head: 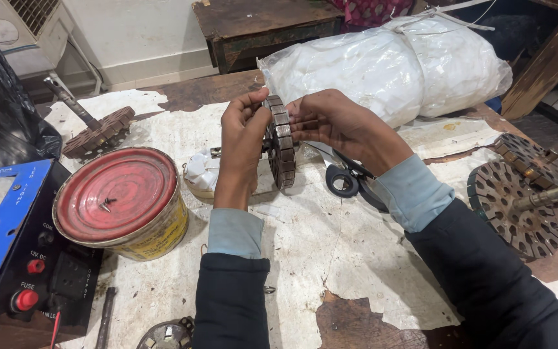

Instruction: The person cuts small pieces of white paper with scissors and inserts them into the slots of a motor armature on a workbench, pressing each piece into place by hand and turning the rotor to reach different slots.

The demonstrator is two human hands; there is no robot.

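A round slotted metal motor core on a thin shaft is held upright on its edge above the paper-covered bench. My left hand grips its left face, fingers curled over the top rim. My right hand presses against its right face with the fingertips on the rim. Both sleeves are dark with pale blue cuffs. The shaft's end pokes out left of the core, near a white roll of tape or cloth lying on the bench.
A round tin with a red lid stands at the left, beside a blue electrical box with red knobs. Black-handled scissors lie under my right wrist. Similar slotted cores lie right, another one far left. A white plastic bundle lies behind.
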